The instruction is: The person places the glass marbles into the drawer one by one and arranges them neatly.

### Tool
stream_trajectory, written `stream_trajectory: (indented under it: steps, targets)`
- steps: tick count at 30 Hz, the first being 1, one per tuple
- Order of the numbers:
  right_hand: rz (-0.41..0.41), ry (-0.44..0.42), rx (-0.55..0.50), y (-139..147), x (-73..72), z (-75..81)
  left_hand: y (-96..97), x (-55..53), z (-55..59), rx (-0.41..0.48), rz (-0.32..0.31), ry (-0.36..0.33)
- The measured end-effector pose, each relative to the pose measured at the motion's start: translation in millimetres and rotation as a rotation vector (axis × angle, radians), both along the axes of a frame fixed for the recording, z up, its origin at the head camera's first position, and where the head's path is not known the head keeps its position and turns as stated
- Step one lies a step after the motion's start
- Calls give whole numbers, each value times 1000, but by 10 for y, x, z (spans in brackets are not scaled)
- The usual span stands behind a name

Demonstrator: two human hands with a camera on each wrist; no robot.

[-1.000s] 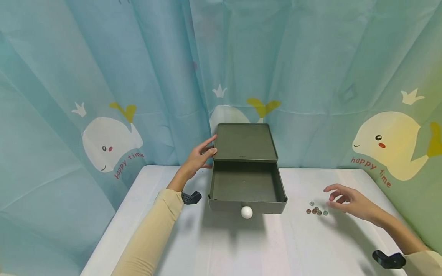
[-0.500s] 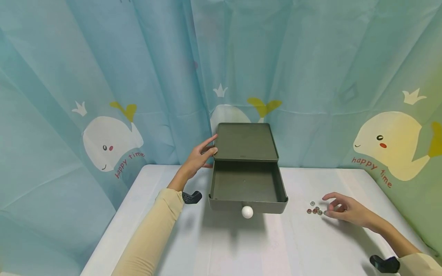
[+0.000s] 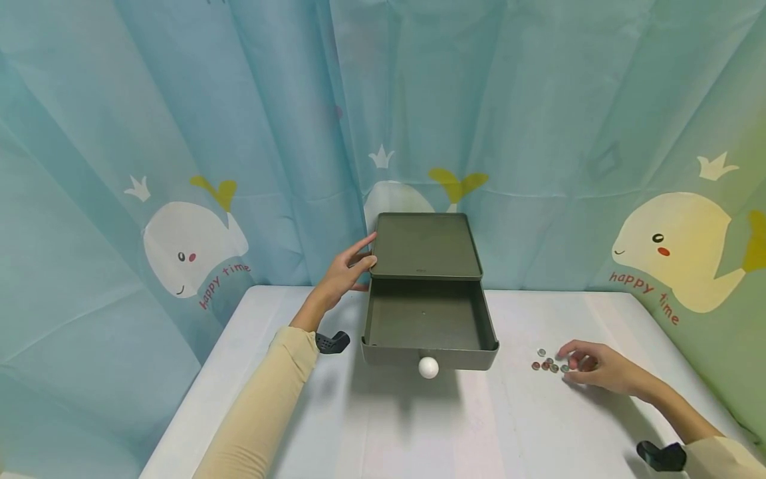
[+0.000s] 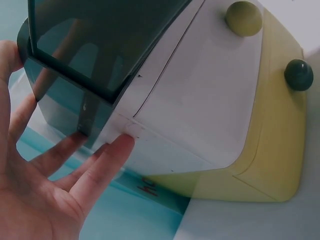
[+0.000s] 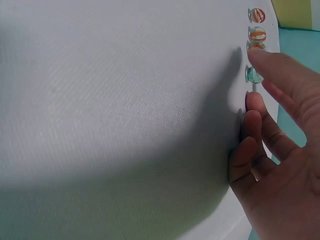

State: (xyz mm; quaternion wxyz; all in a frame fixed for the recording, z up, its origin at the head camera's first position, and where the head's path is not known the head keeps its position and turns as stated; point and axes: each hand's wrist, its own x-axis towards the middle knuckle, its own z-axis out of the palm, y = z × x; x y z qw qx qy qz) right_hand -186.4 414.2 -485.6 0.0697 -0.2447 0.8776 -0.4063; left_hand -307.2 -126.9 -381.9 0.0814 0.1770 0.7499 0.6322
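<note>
A drawer unit [image 3: 426,245] has its dark green top drawer [image 3: 421,316] pulled out, a white knob [image 3: 427,368] on its front. My left hand [image 3: 340,276] rests with spread fingers against the unit's left side; the left wrist view shows a white drawer [image 4: 200,85] and a yellow drawer [image 4: 282,115] below. Several glass marbles [image 3: 546,366] lie on the table right of the unit. Around a greenish marble [image 5: 254,76] at their near edge, my right hand [image 3: 604,369] has thumb and forefinger on either side, with a gap still visible in the right wrist view.
The white table [image 3: 419,439] carries the unit and the marbles. A blue-green curtain [image 3: 538,100] printed with whales hangs close behind the unit and along both sides.
My right hand has moved slightly left and down, bringing thumb and forefinger to the nearest marble. My left hand and the drawer have stayed put.
</note>
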Motion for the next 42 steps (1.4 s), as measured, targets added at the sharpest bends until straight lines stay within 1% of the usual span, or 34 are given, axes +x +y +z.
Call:
stream_trajectory:
  steps: [6, 15, 22, 29, 37, 42]
  targets:
    - [-28, 4, 46, -18, 0, -3, 6, -1, 5, 2, 3, 8]
    - [-63, 20, 96, -52, 16, -1, 1, 2, 6, 1, 2, -5]
    - [-84, 4, 110, -68, 33, 1, 0, -7, -1, -2, 6, -5]
    - [-98, 8, 122, -62, 38, -15, -4, -23, -20, -3, 6, 2]
    - [-129, -10, 144, -71, 37, -10, 2, -19, -17, -4, 6, 4]
    - [-119, 2, 144, -64, 25, -34, 5, -6, -5, 0, 9, 6]
